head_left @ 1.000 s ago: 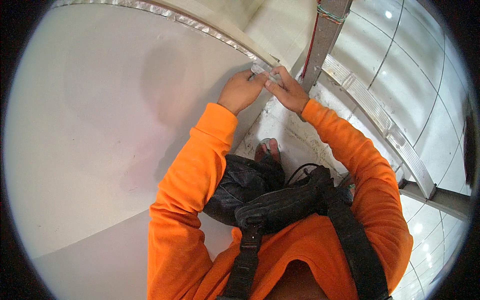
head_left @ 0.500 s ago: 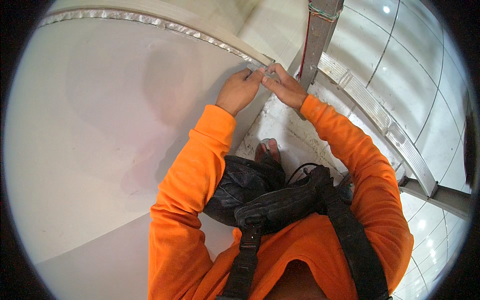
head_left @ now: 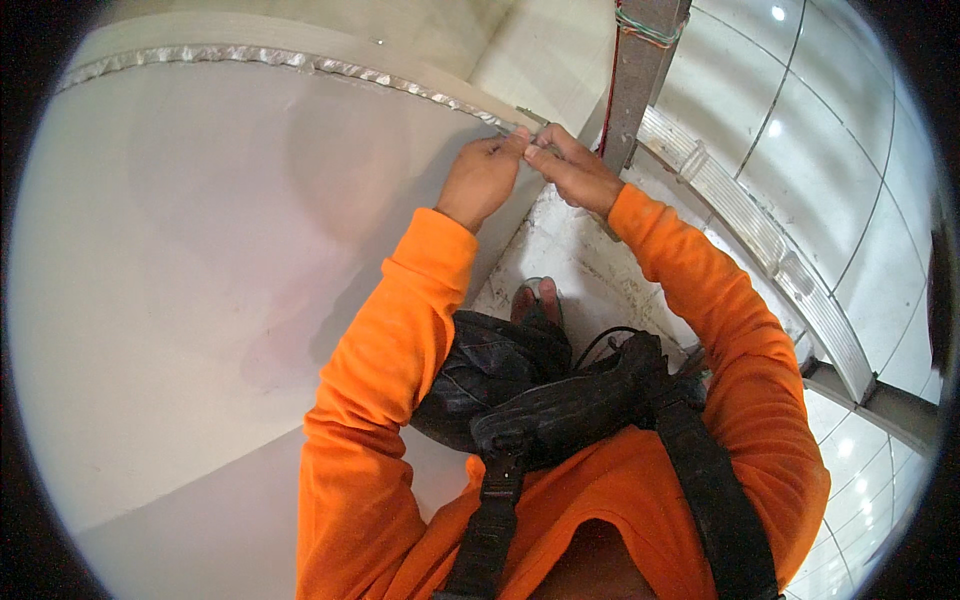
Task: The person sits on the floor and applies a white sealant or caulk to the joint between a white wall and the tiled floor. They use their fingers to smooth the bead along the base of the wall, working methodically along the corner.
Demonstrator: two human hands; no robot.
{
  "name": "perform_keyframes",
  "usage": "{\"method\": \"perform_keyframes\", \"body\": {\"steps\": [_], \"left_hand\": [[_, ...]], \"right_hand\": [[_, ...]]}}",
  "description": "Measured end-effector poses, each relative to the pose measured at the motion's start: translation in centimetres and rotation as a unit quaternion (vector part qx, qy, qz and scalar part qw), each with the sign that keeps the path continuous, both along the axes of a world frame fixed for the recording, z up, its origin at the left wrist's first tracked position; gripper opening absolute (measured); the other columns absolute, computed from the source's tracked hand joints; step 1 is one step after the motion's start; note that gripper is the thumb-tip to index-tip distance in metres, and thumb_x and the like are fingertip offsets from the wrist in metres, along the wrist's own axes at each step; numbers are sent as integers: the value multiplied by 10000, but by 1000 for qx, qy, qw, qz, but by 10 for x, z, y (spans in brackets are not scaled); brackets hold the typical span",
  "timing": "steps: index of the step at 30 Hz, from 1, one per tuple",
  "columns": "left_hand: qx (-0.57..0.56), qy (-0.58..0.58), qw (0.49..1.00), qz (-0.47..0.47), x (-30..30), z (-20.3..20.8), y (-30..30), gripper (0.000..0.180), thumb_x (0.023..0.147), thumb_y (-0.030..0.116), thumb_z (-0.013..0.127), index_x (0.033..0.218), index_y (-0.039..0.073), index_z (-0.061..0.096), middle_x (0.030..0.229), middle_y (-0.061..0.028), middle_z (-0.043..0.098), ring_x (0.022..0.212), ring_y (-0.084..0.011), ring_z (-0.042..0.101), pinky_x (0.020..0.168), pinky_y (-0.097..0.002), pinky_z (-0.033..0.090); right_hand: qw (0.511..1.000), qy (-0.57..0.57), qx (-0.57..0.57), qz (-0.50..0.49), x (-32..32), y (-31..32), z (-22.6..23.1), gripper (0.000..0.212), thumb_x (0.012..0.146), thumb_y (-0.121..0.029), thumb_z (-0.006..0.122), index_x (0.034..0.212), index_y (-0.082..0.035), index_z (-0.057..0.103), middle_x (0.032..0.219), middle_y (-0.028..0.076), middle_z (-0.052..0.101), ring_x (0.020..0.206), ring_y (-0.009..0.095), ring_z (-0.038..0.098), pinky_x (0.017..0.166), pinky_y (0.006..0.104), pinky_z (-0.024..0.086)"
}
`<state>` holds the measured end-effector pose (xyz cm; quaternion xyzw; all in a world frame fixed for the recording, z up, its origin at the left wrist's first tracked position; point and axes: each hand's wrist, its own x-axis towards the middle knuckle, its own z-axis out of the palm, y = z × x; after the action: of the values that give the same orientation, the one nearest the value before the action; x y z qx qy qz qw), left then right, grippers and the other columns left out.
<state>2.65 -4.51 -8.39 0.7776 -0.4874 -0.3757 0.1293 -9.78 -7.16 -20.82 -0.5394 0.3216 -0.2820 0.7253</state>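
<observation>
along the upper edge of the pale board (head_left: 220,260), which fills the left side, runs a crinkled strip (head_left: 270,54), whitish and silvery, curving down toward the hands. it looks thin and light — foil or film, at a guess — so it should bend easily, crease where pressed and perhaps tear if pulled hard. its glinting surface may be a little slippery, and a flat pinch of thumb and forefinger close to the end seems safer than a tug at the middle. the board behind it looks stiff enough to press against.

at the right end of the strip, the left hand (head_left: 480,180) leans in from the board's side, back of the hand up, thumb and fingertips bunched together at the edge. just beside it is the right hand (head_left: 578,178), thumb and forefinger drawn close, their tips touching or almost touching the left one's. whether either is clamped on the strip, or on some small piece between them, i cannot tell — the fingers hide it.

further right stands a grey metal post (head_left: 640,100) with thin coloured wires (head_left: 650,32) wound round it, then a ribbed metal piece (head_left: 738,212), then glossy white tiles (head_left: 830,130). from board to tiles, i can read no brand, label or writing.
</observation>
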Motion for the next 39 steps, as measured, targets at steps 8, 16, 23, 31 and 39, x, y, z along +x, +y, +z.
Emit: {"method": "perform_keyframes", "body": {"steps": [8, 16, 23, 31, 39], "left_hand": [[-18, 78, 995, 67, 4, -9, -1, 502, 930, 407, 539, 1094, -54, 650, 1045, -122, 672, 928, -193, 592, 839, -322, 437], [42, 127, 986, 96, 17, 3, 0, 504, 922, 465, 545, 1179, 32, 572, 1146, -90, 623, 1069, -221, 568, 931, -391, 425], [53, 139, 982, 120, 28, -6, 15, 403, 944, 405, 530, 1097, 35, 575, 1057, -79, 633, 965, -193, 594, 850, -349, 479], [21, 69, 993, 94, 38, -12, 16, 264, 952, 275, 534, 954, 20, 603, 818, -56, 613, 698, -161, 570, 675, -292, 477], [-3, 8, 999, 46, 48, -27, 21, 313, 939, 241, 527, 1056, -37, 612, 858, -65, 629, 699, -140, 538, 627, -281, 440]], "right_hand": [[999, 24, -34, -20, -2, 2, 11, 618, 890, -525, 541, 1154, 29, 476, 1078, 229, 590, 1047, 318, 570, 884, 400, 444], [993, 58, -79, -60, 10, 8, 14, 661, 868, -548, 556, 1169, 30, 447, 1093, 259, 581, 1035, 346, 580, 856, 414, 456], [996, 26, -31, -82, 28, 34, 7, 706, 840, -543, 578, 1239, -5, 355, 1137, 320, 552, 1076, 427, 572, 914, 450, 441], [990, -32, 40, -134, 80, 52, -8, 748, 830, -424, 657, 1269, -29, 200, 1085, 335, 548, 1011, 456, 586, 891, 450, 445], [979, 39, 16, -201, 92, 64, -26, 686, 837, -335, 680, 1256, -49, 218, 949, 201, 553, 859, 289, 559, 768, 375, 452]]}}
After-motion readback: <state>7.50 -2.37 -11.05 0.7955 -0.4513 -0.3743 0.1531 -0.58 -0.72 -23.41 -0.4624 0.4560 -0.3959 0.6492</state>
